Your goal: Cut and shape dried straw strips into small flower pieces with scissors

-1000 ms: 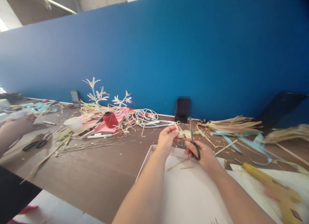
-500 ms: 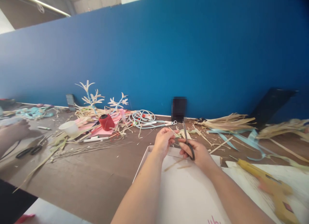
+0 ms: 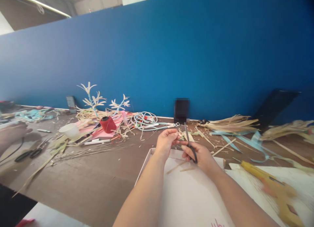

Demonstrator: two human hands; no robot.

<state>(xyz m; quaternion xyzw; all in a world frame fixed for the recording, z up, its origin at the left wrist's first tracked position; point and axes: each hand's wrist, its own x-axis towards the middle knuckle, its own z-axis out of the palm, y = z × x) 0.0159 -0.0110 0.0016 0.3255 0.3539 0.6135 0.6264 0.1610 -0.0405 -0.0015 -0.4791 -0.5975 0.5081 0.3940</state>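
My right hand (image 3: 200,155) grips a pair of scissors (image 3: 187,135) by the dark handles, blades pointing up and away. Close beside it, my left hand (image 3: 168,142) is closed in a pinch on a small pale strip (image 3: 180,134), mostly hidden by the fingers. The fingertips of both hands nearly meet in front of the blades. Below them is a white box lid (image 3: 186,197), on which two thin tan strips (image 3: 176,167) lie.
A yellow glue gun (image 3: 272,184) rests on paper at the right. Dried husk bundles (image 3: 230,123) and blue ribbon (image 3: 256,143) lie behind. Leftward are a red thread spool (image 3: 108,124), a white cup (image 3: 69,130), wires, and another person's hand (image 3: 14,134) near black scissors (image 3: 29,153).
My left fingers have shifted slightly, and less of the pale strip shows above them. The scissors have tilted a little to the left. At far left, the other person's hand has moved slightly.
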